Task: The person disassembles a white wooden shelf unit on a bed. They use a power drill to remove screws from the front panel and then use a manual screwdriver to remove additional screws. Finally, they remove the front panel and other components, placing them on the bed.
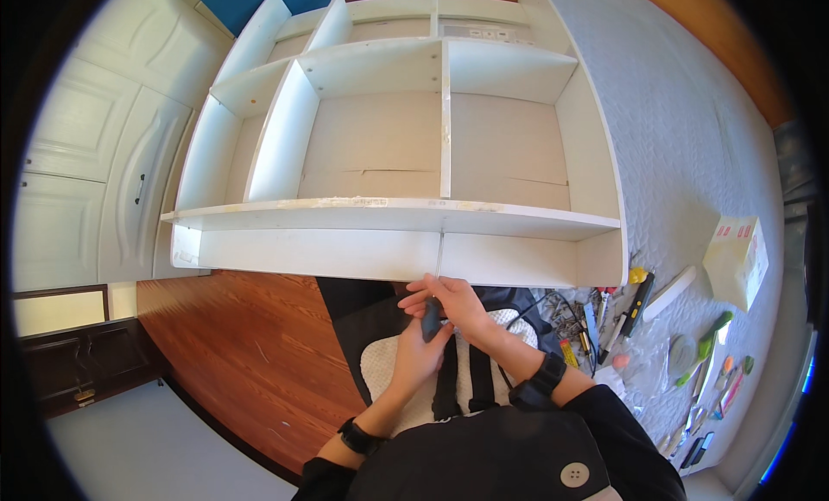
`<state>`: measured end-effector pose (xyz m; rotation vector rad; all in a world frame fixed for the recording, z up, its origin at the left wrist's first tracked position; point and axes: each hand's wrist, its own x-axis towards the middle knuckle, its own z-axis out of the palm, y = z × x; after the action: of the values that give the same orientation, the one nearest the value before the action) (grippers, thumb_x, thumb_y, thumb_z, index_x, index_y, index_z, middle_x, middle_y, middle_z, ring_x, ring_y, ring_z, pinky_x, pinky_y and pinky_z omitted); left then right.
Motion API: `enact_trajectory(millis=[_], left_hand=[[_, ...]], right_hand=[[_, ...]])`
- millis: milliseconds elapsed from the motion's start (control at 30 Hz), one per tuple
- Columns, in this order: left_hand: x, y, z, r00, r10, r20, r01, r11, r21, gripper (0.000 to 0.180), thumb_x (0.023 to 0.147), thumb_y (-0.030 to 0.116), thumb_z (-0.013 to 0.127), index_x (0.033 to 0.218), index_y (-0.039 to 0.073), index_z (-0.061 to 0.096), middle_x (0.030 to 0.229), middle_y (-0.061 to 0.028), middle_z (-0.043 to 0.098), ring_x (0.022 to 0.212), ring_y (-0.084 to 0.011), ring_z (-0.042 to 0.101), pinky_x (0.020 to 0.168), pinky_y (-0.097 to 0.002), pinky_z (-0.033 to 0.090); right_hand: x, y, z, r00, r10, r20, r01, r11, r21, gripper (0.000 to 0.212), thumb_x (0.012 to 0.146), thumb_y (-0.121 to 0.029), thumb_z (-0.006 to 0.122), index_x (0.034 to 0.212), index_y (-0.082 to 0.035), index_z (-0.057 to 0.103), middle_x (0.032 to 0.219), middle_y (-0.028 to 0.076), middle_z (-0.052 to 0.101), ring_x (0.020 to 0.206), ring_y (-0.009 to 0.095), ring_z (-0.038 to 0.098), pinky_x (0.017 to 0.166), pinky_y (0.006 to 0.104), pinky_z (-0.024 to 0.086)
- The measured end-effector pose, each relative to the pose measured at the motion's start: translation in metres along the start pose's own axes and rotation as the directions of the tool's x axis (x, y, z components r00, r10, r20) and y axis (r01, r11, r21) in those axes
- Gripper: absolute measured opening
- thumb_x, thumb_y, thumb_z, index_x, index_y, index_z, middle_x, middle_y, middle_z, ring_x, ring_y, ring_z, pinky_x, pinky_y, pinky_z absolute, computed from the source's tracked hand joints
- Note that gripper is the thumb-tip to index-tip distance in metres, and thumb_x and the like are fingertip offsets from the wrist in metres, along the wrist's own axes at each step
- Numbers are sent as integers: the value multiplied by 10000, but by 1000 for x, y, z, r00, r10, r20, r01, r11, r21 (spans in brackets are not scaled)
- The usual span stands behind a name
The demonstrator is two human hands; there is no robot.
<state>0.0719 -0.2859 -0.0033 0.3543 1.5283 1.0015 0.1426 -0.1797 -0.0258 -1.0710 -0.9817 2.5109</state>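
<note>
Left hand [420, 356]: thumb and fingers wrapped round the dark handle of a screwdriver [431, 323]. Right hand [459, 304]: fingers half-curled, loosely spread at the handle's upper end; can't tell how hard they press.

Screwdriver sits between the hands, long thin shaft running up to the underside of the white shelf board [345, 216]. Tip too small to confirm it's seated. Main risk, I'd say: cam-out. If the shaft is off-axis or push is light, tip skids and scuffs the board or catches right fingers. Overdriving could split the board; its edge already looks chipped.

Beyond: white shelf unit [371, 130] could shift under push. Loose tools [636, 304] lie right, on the quilted cover [656, 147]; small parts could get lost there.
</note>
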Motion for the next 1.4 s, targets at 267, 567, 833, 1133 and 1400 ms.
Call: enact_trajectory(millis=[267,567,833,1133,1400], left_hand=[[6,3,-24,699,62,712,647,371,-667,235,967,269,528,807,105,482,543,18,424,336,-102,364,323,-236,294],[4,1,-3,983,-160,92,175,966,-189,178,939,207,574,835,89,489,527,22,415,342,-98,383,320,-248,293],[6,8,-8,908,-202,366,353,840,-413,213,951,272,552,835,103,492,515,26,399,340,-91,372,324,-241,285],[-1,15,-5,850,-160,502,476,644,-599,269,979,267,512,745,153,442,491,65,306,332,-61,269,316,-216,234],[-6,10,3,1000,-10,6,10,999,-40,220,923,243,626,943,39,545,645,-20,519,473,-100,505,407,-238,372]], right_hand=[[-11,-6,-8,983,-40,178,0,976,218,442,1037,-273,328,1269,73,476,1067,227,655,962,241,629,878,341,514],[-2,6,-4,998,-47,-29,46,999,-9,426,1019,-290,419,1149,94,549,969,214,682,864,226,658,805,315,538],[-6,1,-7,1000,-13,13,10,982,189,405,991,-284,497,1134,87,578,937,197,692,830,214,659,761,310,547],[-9,-1,-9,998,-50,25,45,985,164,455,999,-311,469,1156,106,561,944,195,695,806,212,663,772,296,541],[-8,2,-8,1000,-4,9,3,991,133,447,1014,-308,427,1191,87,540,1012,205,675,873,221,645,822,318,527]])
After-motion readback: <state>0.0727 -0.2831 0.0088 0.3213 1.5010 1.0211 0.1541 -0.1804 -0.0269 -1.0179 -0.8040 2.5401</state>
